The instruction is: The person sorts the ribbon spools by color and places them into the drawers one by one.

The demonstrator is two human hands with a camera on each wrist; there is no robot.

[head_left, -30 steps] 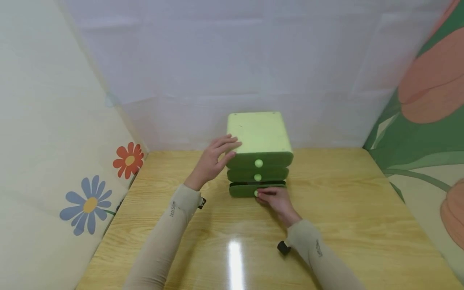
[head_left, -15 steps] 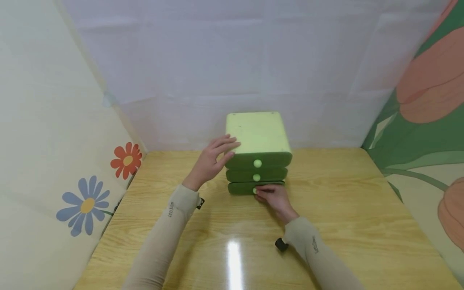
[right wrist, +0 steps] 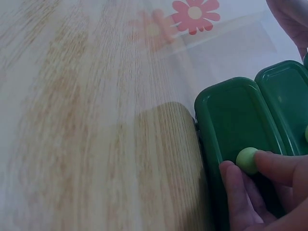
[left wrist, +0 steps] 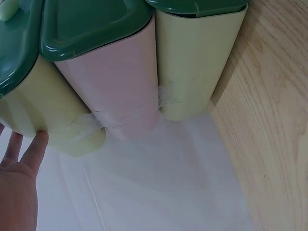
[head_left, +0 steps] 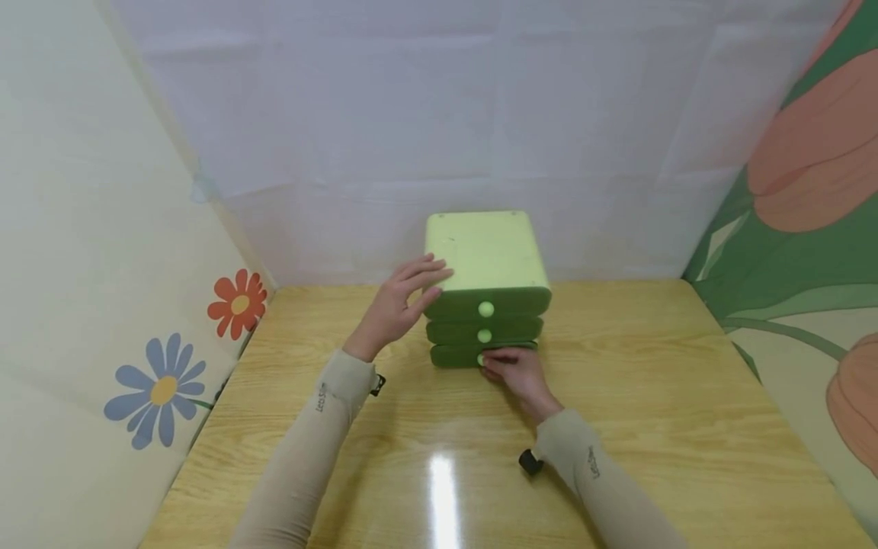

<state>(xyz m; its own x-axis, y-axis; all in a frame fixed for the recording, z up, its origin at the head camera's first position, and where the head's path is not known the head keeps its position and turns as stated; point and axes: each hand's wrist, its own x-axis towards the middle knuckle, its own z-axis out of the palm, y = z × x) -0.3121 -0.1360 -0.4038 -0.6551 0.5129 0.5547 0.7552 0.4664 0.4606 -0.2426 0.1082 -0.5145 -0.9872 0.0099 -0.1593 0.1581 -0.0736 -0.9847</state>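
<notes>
A small drawer cabinet stands on the table, pale green on top with three dark green drawer fronts. Each front bears a round light green knob. My left hand rests its fairly straight fingers on the cabinet's top left edge; the left wrist view shows the fingertips against the upper tier's side. My right hand pinches the knob of the bottom drawer between thumb and fingers. That drawer sits nearly flush, with a thin dark gap along its top. The middle tier's side is pink.
The cabinet stands on a wood-grain table near its back edge. A white cloth wall rises close behind. Panels with painted flowers flank the table on the left and right.
My right hand has moved slightly away from me, pushing the bottom drawer in, and the dark gap above it has narrowed. My left hand keeps its place on the cabinet.
</notes>
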